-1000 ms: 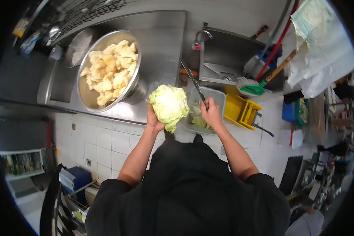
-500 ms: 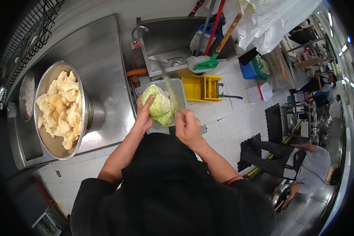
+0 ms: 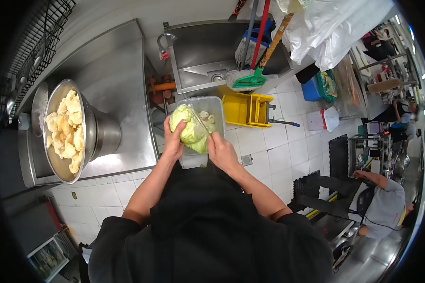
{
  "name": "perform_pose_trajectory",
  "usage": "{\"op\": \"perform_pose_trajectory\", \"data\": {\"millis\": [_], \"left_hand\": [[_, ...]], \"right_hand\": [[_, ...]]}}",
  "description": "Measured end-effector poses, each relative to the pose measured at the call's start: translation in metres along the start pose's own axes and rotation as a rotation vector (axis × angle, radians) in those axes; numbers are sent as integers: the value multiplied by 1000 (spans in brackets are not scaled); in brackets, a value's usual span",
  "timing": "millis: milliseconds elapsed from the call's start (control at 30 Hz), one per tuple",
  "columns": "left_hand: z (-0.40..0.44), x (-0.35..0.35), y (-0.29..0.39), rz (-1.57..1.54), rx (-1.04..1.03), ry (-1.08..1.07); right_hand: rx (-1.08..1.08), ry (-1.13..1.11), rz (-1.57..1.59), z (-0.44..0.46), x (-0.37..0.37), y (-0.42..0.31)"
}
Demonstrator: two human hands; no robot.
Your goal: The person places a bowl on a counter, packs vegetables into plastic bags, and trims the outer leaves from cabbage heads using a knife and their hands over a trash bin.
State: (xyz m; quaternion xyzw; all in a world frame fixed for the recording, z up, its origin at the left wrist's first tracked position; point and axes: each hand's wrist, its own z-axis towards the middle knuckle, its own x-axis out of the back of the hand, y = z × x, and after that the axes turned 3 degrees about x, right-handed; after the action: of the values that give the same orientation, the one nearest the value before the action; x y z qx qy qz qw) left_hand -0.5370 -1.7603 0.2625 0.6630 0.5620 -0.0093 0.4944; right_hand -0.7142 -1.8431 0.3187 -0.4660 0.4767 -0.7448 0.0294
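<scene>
A pale green head of lettuce point(image 3: 190, 128) rests in my left hand point(image 3: 174, 141), whose fingers wrap around its left side. My right hand point(image 3: 223, 152) is closed on the handle of a knife point(image 3: 199, 120). The long thin blade slants up and left, lying against the right side of the lettuce. Directly beneath is a translucent plastic bin point(image 3: 218, 104) with pale leafy scraps in it, partly hidden by the lettuce and my hands.
To the left, a steel counter point(image 3: 123, 75) carries a large metal bowl point(image 3: 56, 170) of pale, puffy fried-looking pieces. Ahead stand a steel sink point(image 3: 200, 45), a green broom point(image 3: 250, 81) and a yellow mop bucket point(image 3: 236, 111). Another person point(image 3: 380, 207) stands at the right.
The knife, blurred and held off the lettuce before, now lies against its right side. My right hand has shifted only slightly; my left hand keeps its hold. The view has tilted a little.
</scene>
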Motion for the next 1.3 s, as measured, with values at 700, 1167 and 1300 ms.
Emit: {"op": "perform_pose_trajectory", "data": {"millis": [700,1167,1300], "left_hand": [[-1,127,13,-389,221,-335],[-48,165,64,-339,83,-309],[-35,144,80,-275,142,-241]], "right_hand": [[-73,-184,-112,17,-26,69],[572,-506,-170,200,-207,-45],[11,-693,539,168,-121,-66]]}}
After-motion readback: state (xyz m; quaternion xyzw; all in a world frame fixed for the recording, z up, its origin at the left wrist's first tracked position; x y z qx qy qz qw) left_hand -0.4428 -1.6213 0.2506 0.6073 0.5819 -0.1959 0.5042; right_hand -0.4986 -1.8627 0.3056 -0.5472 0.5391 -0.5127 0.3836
